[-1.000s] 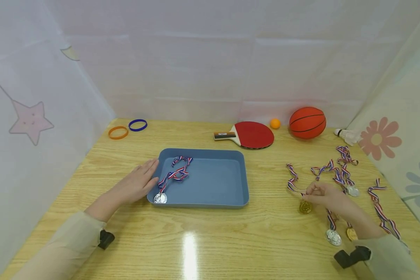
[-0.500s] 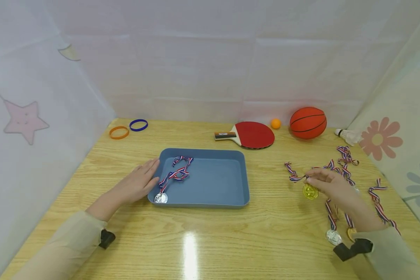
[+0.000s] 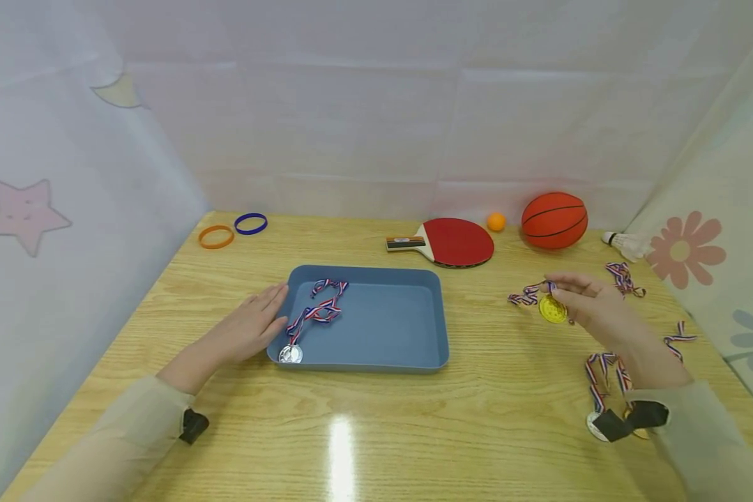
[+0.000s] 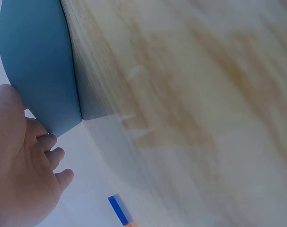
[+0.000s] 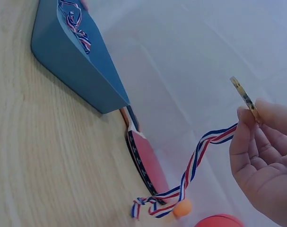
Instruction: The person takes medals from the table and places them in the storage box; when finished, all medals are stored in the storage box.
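My right hand (image 3: 592, 307) pinches a gold medal (image 3: 552, 309) by its edge, right of the tray. Its striped red, white and blue ribbon (image 5: 196, 158) trails down from the fingers in the right wrist view. My left hand (image 3: 246, 325) rests with straight fingers against the left wall of a blue-grey tray (image 3: 376, 367); the left wrist view shows those fingers at the tray's side (image 4: 41, 66). Inside the tray, at the left, lies a silver medal (image 3: 291, 354) with its ribbon (image 3: 316, 314).
Under my right forearm lie more medals, one silver (image 3: 596, 427), with striped ribbons (image 3: 621, 275) farther back. Along the back stand a table tennis bat (image 3: 458, 242), an orange ball (image 3: 496, 222), a small basketball (image 3: 554, 220) and a shuttlecock (image 3: 627, 245). Orange (image 3: 216, 237) and blue (image 3: 251, 224) wristbands lie back left.
My right hand has lifted the gold medal and moved it away from me, towards the back, its ribbon drawn along. My left hand stays at the tray.
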### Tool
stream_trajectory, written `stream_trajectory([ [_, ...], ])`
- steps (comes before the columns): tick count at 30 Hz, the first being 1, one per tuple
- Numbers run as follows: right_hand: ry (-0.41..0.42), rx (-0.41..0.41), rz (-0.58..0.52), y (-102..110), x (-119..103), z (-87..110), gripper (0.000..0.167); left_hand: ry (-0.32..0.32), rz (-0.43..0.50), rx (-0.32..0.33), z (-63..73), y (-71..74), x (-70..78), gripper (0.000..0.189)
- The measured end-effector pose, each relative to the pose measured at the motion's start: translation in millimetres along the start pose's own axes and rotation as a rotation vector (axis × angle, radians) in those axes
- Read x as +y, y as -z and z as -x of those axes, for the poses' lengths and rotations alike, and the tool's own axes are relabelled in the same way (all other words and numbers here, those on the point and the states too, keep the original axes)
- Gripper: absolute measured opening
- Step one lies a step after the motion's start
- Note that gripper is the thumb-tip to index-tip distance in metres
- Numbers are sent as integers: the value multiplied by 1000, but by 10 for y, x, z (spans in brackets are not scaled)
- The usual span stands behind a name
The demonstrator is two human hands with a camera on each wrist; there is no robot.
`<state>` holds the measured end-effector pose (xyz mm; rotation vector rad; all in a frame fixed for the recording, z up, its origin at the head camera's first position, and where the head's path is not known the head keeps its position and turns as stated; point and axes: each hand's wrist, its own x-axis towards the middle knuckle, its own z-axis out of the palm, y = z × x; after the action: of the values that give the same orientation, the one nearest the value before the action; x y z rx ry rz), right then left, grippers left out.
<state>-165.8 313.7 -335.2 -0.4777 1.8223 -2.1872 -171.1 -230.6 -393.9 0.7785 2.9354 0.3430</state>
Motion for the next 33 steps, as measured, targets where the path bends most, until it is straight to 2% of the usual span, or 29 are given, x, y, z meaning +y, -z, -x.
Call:
stream_trajectory([
  [3,0,27,50,-39,-90,-65,28,0,-2,0,0,-1,-5,58],
  [9,-19,120,265,-158,-278,-175,28,-2,0,3,3,-2,-8,58],
  [12,1,142,329,-229,-372,-239,29,-2,0,2,3,-2,-2,58],
  [18,24,98,317,-362,-563,-368,31,7,5,-2,3,0,1,58],
  [24,4,100,437,-555,-704,-477,36,12,6,-8,-6,-18,-20,59],
  [33,26,-25,494,-909,-727,-710,35,0,-3,6,-7,-16,-22,58],
])
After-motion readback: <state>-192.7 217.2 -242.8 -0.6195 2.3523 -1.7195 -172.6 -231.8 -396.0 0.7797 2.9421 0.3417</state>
